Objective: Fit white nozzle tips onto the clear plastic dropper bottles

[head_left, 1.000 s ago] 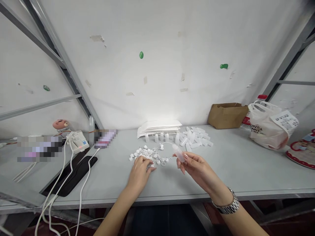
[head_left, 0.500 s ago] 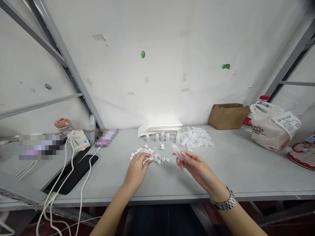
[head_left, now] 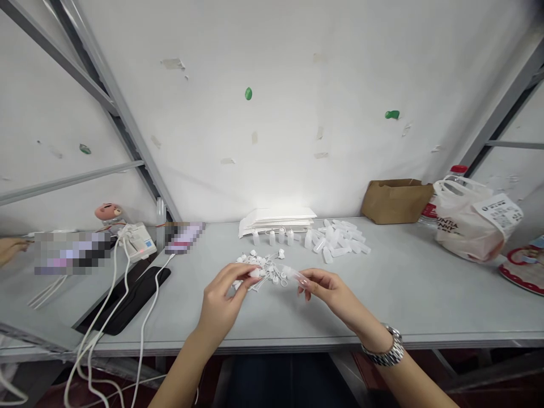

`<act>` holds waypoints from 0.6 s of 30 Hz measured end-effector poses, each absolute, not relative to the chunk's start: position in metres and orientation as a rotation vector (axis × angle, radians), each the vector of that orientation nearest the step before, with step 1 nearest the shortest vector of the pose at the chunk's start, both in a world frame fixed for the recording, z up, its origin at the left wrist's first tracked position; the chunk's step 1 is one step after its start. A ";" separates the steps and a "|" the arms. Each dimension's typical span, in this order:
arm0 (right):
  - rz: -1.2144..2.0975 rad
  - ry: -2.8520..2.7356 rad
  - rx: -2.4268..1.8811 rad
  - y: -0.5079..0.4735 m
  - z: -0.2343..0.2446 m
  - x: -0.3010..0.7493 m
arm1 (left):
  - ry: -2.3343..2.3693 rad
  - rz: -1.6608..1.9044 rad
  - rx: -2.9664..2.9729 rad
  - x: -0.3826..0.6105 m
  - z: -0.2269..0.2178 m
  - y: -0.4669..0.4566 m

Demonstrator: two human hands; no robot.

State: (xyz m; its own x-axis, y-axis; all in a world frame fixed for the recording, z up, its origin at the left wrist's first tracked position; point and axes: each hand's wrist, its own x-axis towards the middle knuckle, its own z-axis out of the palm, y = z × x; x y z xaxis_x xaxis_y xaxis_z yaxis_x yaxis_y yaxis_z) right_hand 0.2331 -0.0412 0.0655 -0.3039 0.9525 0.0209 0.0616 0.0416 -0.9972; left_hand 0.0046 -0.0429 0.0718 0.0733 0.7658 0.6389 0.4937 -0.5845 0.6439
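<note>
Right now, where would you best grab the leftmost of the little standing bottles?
Probably around the body of that leftmost bottle, coming from the left: it stands upright, so its side walls can be pinched. White packets lie close behind, another bottle stands to its right, and a heap of white caps lies in front.

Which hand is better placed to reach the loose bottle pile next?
Right, most likely. The right hand is nearer the bottle pile, though it holds a small bottle and would need freeing first. The left hand is over by the white caps, farther off, and appears to pinch one.
</note>
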 end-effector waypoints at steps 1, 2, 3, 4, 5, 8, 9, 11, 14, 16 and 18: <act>1.393 -1.535 -1.058 -0.043 0.066 0.232 | 1.176 1.516 2.199 0.005 0.073 -0.045; 1.409 -1.572 -1.039 -0.044 0.067 0.231 | 1.093 1.502 2.285 0.006 0.073 -0.046; 1.419 -1.609 -1.021 -0.046 0.067 0.230 | 1.027 1.481 2.346 0.007 0.072 -0.047; 1.422 -1.645 -1.010 -0.047 0.068 0.230 | 0.981 1.457 2.379 0.007 0.071 -0.047; 1.419 -1.678 -1.003 -0.049 0.069 0.229 | 0.953 1.437 2.391 0.007 0.070 -0.047; 1.404 -1.754 -1.001 -0.053 0.072 0.229 | 0.888 1.411 2.387 0.007 0.069 -0.045; 1.402 -1.769 -1.001 -0.054 0.072 0.229 | 0.866 1.404 2.386 0.006 0.069 -0.045; 1.399 -1.791 -0.998 -0.056 0.074 0.229 | 0.824 1.391 2.388 0.006 0.069 -0.044; 1.386 -1.820 -0.996 -0.058 0.075 0.228 | 0.767 1.357 2.392 0.006 0.069 -0.042; 1.381 -1.835 -0.994 -0.058 0.076 0.228 | 0.733 1.355 2.391 0.007 0.068 -0.041; 1.380 -1.836 -0.993 -0.059 0.076 0.228 | 0.705 1.373 2.384 0.008 0.068 -0.041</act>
State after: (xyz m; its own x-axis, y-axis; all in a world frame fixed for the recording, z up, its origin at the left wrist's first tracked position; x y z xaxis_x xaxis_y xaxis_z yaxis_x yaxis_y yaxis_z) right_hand 0.2280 -0.0587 0.0759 -0.5186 0.8539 0.0434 0.1958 0.1681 -0.9661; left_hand 0.0076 -0.0409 0.0680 0.4225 0.5510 0.7196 0.2637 -0.8344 0.4840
